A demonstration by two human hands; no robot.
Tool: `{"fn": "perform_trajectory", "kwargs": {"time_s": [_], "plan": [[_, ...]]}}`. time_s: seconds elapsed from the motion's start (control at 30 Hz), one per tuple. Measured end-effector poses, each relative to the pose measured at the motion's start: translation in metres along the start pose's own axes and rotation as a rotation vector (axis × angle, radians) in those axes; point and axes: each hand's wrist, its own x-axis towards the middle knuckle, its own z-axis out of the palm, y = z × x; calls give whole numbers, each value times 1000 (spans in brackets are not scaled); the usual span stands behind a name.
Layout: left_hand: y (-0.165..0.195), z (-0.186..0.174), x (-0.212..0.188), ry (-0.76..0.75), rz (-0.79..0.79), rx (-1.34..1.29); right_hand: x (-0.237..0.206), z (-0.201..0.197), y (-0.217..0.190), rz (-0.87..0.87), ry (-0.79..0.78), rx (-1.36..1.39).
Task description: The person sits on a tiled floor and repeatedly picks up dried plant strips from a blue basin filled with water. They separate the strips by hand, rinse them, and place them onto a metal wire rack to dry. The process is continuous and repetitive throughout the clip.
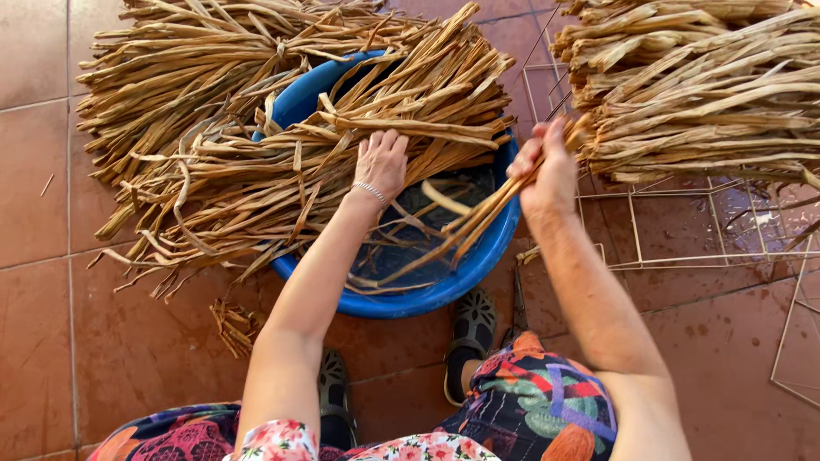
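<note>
A blue plastic basin [444, 286] with water stands on the tiled floor in front of me. A big bundle of dried tan strips [256, 171] lies across its left rim. My left hand [382, 162] rests flat on that bundle, fingers spread, a thin bracelet at the wrist. My right hand [547, 171] is closed around a small bunch of strips [465, 226] whose ends dip into the basin. Another stack of dried strips [700, 94] lies just right of that hand.
A white wire frame [683, 256] lies on the red floor tiles under the right stack. A second bundle [196, 60] sits behind the basin at upper left. Loose strip scraps [231, 324] lie near my feet in dark sandals [471, 329].
</note>
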Motion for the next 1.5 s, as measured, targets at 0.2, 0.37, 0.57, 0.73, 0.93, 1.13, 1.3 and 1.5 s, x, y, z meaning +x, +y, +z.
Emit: {"fn": "perform_trajectory", "kwargs": {"time_s": [0.2, 0.37, 0.57, 0.73, 0.93, 1.13, 1.3, 1.5], "plan": [[-12, 42, 54, 32, -43, 320, -1, -62, 74, 221, 93, -267], [-7, 33, 49, 114, 44, 210, 11, -87, 92, 393, 31, -93], [46, 5, -17, 63, 113, -8, 18, -60, 74, 201, -2, -100], [86, -18, -44, -133, 48, -75, 4, -38, 61, 52, -67, -111], [133, -46, -19, 83, 81, -183, -8, -31, 12, -28, -109, -157], [191, -35, 42, -44, 65, -269, -42, -1, -12, -174, -201, -175], [222, -28, 57, -146, 56, -391, -56, 1, -31, -252, -138, -123], [250, -28, 56, 108, 260, -314, -16, -75, -78, -160, -180, 245]]}}
